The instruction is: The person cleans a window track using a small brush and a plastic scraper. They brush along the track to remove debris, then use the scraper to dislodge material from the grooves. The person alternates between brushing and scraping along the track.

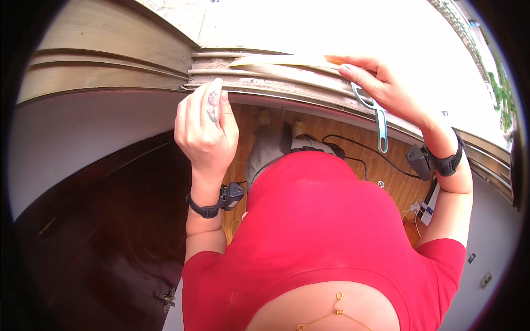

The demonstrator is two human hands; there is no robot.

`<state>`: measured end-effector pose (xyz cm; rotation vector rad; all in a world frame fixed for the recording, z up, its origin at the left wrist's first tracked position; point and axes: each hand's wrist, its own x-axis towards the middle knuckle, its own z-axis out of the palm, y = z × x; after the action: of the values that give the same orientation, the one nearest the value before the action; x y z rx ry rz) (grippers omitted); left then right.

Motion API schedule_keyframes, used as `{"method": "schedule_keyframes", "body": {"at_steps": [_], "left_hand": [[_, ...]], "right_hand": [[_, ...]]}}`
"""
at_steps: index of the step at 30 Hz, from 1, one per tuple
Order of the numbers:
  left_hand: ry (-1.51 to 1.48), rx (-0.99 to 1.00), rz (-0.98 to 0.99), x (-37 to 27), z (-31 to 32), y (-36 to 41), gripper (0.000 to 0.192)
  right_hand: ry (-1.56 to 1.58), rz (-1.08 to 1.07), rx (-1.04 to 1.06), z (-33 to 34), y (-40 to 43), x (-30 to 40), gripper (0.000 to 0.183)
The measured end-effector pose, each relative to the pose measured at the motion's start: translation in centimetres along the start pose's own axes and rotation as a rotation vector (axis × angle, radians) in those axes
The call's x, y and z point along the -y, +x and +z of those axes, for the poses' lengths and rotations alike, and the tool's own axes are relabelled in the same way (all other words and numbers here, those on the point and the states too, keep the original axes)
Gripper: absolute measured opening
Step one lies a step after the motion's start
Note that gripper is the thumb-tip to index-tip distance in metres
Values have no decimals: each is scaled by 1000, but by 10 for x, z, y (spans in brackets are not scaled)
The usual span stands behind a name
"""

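My right hand (372,78) pinches the end of a long, narrow pale-yellow strip (285,60) between thumb and fingers. The strip lies along the sliding-window track (314,76), its pointed far end near the left frame. A light-blue plastic tool with a slotted handle (381,128) hangs below my right hand, over the edge of the track; its upper part is partly behind the hand, and I cannot tell whether the fingers touch it. My left hand (207,124) is raised in front of the track's left end, fingers loosely curled, with nothing visible in it.
A metal window frame (116,45) stands at the left, with a dark door (103,231) below it. Black cables (372,155) run over the wooden floor (397,145). White plugs and leads (416,207) are at the right. Bright outdoor light fills the area beyond the track.
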<state>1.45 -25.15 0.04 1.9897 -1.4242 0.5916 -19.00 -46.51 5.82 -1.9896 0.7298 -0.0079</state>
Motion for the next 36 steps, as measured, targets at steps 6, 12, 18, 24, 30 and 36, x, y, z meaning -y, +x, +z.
{"method": "schedule_keyframes", "body": {"at_steps": [6,12,18,24,30,36], "left_hand": [[39,71,-110,15,-5,-4,16],[43,107,-119,10,4,5,16],[-48,202,-201,6,7,7,27],[-65,216,-159,4,13,9,42],[-55,253,-183,1,20,15,56],[17,269,-195,1,29,19,63]], "right_hand": [[97,-27,41,-5,5,-5,38],[230,-181,65,-4,9,-13,38],[181,-174,72,-1,5,-8,34],[-12,6,111,-3,0,17,30],[-166,50,175,-3,1,36,28],[-386,106,223,-4,-6,39,28]]}}
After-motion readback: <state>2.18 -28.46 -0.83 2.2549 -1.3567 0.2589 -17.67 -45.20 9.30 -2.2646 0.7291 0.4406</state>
